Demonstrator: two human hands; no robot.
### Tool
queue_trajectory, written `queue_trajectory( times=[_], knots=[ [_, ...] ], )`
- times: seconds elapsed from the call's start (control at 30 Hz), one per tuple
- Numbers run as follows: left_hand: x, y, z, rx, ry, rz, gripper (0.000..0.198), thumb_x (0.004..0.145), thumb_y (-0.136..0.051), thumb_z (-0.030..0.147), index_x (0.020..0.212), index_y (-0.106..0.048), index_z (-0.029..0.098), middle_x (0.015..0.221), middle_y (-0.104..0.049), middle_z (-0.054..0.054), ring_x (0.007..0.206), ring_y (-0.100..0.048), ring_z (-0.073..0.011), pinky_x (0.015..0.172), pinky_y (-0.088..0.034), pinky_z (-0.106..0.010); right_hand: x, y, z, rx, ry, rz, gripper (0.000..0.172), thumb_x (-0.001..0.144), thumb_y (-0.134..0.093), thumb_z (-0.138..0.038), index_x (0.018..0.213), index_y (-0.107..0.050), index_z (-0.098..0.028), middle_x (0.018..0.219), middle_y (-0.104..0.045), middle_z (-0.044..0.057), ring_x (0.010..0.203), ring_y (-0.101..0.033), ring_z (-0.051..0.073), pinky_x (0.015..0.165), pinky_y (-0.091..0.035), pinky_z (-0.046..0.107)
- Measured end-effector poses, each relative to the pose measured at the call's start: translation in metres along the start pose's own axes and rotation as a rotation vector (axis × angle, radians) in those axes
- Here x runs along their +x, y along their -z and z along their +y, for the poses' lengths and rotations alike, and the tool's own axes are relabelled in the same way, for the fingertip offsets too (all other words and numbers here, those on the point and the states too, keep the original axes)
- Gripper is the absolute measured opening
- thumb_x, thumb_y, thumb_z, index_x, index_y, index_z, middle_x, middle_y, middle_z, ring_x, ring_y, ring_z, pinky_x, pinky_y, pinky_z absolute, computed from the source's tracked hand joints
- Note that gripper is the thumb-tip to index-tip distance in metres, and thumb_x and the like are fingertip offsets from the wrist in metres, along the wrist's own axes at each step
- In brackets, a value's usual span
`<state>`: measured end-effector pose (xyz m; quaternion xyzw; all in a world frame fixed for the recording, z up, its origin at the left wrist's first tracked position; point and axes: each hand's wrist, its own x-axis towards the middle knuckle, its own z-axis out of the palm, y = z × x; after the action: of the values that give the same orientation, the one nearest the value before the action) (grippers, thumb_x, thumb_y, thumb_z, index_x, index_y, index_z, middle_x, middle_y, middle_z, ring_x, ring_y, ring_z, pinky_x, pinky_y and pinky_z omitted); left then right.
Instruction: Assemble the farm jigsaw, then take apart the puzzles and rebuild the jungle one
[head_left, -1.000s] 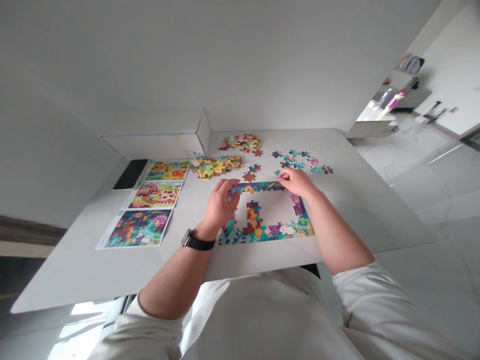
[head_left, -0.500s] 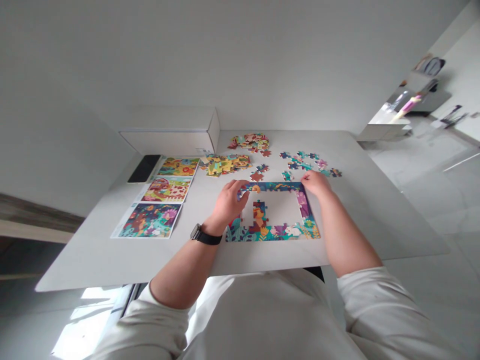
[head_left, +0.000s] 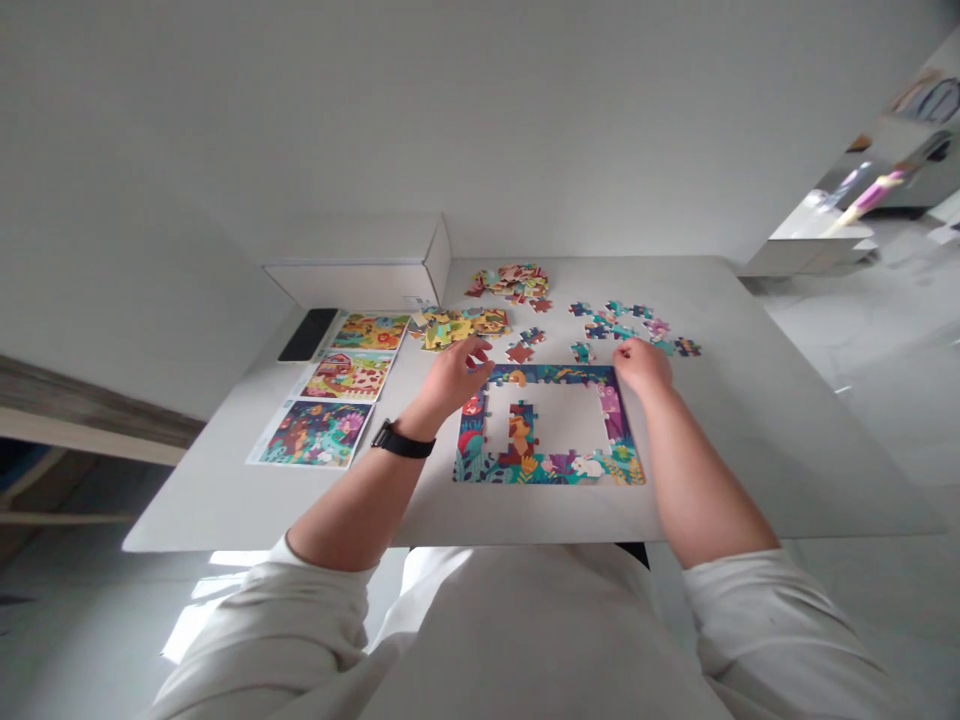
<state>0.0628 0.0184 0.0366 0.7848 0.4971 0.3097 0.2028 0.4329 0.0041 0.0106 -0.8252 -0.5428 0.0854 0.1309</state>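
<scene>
A jigsaw puzzle (head_left: 551, 466) lies on the table with its border joined into a rectangle. Inside it, a joined section with an orange animal (head_left: 520, 430) rises from the bottom border, and white surface shows around it. My left hand (head_left: 453, 376), with a black watch on the wrist, hovers at the upper left corner, fingers apart and nothing visible in them. At the upper right corner my right hand (head_left: 645, 366) has its fingers curled together; whatever they pinch, if anything, is hidden. Loose teal and purple pieces (head_left: 616, 325) lie just beyond the right hand.
Piles of yellow pieces (head_left: 463, 326) and red-green pieces (head_left: 514, 280) lie farther back, with brown pieces (head_left: 519, 352) nearer the puzzle. Left of these are picture sheets (head_left: 319, 432), a black phone (head_left: 308, 335) and a white box (head_left: 360, 280) against the wall.
My left hand has moved up and left, uncovering the puzzle's left border, and its fingers stay apart. My right hand remains by the upper right corner. The whole view has shifted slightly.
</scene>
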Motion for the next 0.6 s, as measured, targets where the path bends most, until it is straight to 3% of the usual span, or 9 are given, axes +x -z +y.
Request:
queue_trajectory(
  times=[0.17,0.37,0.6],
  knots=[
    [0.030,-0.006,0.004,0.121,0.039,-0.110,0.026,0.091,-0.072,0.027,0.116,-0.074,0.020,0.105,-0.079,-0.006,0.087,-0.071,-0.0203,0.081,-0.054,-0.031,0.001,-0.005,0.000,0.103,0.049,0.073,0.022,0.095,-0.064,-0.033,0.105,-0.081,-0.023,0.105,-0.083,0.011,0.097,-0.075,0.028,0.085,-0.054,0.036],
    [0.063,-0.025,0.010,0.302,0.098,-0.261,0.044,0.090,-0.076,0.038,0.130,-0.070,0.021,0.115,-0.080,-0.007,0.100,-0.074,-0.0253,0.086,-0.053,-0.032,0.005,-0.011,0.003,0.169,0.081,0.122,0.019,0.094,-0.064,-0.032,0.100,-0.079,-0.023,0.099,-0.083,0.010,0.093,-0.075,0.029,0.082,-0.054,0.036],
    [0.079,-0.052,0.019,0.474,0.166,-0.306,0.067,0.091,-0.074,0.058,0.137,-0.065,0.010,0.123,-0.077,-0.022,0.116,-0.073,-0.0376,0.092,-0.055,-0.038,0.009,-0.015,0.004,0.219,0.103,0.165,0.017,0.092,-0.065,-0.035,0.096,-0.078,-0.024,0.091,-0.082,0.009,0.085,-0.074,0.027,0.077,-0.053,0.035]
  ],
)
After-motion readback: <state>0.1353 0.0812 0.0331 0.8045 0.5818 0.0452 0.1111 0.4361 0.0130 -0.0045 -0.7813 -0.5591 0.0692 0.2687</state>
